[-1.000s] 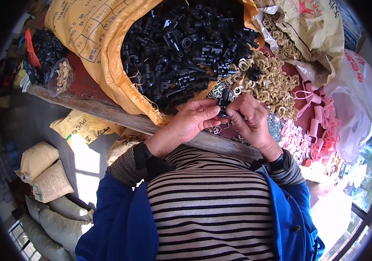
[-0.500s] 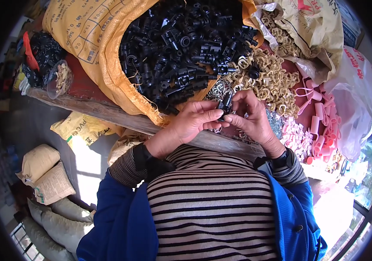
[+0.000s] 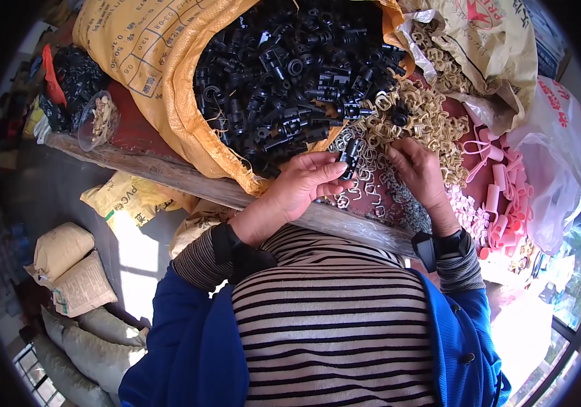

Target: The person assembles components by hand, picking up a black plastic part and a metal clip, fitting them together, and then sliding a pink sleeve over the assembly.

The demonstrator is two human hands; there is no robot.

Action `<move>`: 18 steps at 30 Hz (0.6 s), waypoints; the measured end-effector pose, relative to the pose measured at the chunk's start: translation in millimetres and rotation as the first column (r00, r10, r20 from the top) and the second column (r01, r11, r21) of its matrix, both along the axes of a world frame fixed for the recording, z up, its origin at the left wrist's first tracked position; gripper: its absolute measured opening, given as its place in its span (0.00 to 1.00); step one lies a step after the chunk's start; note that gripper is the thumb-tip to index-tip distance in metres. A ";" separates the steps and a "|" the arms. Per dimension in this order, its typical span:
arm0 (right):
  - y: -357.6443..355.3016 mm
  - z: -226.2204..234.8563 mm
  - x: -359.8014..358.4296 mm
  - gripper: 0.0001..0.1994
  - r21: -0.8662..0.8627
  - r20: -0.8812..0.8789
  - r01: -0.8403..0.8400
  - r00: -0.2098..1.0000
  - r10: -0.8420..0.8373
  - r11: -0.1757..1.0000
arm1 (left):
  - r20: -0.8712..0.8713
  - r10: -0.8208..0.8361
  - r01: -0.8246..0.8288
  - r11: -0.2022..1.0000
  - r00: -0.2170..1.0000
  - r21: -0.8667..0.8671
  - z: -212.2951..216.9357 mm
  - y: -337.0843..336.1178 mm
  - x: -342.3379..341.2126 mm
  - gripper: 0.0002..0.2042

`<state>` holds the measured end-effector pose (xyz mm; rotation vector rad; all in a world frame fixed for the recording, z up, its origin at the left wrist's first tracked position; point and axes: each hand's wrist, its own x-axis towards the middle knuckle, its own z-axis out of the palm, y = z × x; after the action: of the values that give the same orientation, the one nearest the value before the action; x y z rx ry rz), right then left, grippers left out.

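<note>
Between the thumb and fingers of my left hand (image 3: 302,186) is a small black plastic fitting (image 3: 350,160), held upright near the table's edge. My right hand (image 3: 421,171) is apart from it, its fingertips bent down at the near side of a heap of beige plastic clips (image 3: 433,125). Whatever those fingertips pinch, if anything, is hidden. Small silvery metal clips (image 3: 362,186) lie between the two hands. Just beyond them, a large orange woven sack (image 3: 189,102) lies with its mouth full of black plastic fittings (image 3: 284,81).
Pink plastic tubes (image 3: 501,186) and small pale pink pieces (image 3: 468,211) lie at the right, by a whitish plastic bag (image 3: 555,149). Tiny grey parts (image 3: 409,203) sit below my right hand. A wooden edge (image 3: 141,169) borders the table; a clear tub (image 3: 96,122) stands at left.
My right hand has left the black fitting and moved right to the beige clips. My left hand still holds the fitting, now more fully in sight.
</note>
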<state>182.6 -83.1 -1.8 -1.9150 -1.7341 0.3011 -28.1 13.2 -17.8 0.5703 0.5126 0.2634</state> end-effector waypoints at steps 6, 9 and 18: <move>5.2 16.3 -16.0 0.07 -0.111 -0.805 0.002 0.587 -0.091 0.994 | 0.069 0.034 -0.036 0.999 0.997 0.027 8.5 1.0 10.3 0.08; 8.3 19.4 -36.6 0.07 -0.152 -0.816 -0.025 0.567 -0.111 0.988 | 0.092 0.066 -0.064 0.998 0.994 -0.021 -2.9 -2.0 6.8 0.09; 5.5 11.7 -46.0 0.07 -0.244 -0.944 -0.118 0.257 -0.208 0.963 | 0.226 0.053 -0.074 0.994 0.973 0.085 0.3 -13.1 8.5 0.12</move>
<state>136.5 -77.6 9.9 -1.3029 -0.7328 1.4397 -19.7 0.1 -17.5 0.6068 0.3024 0.4094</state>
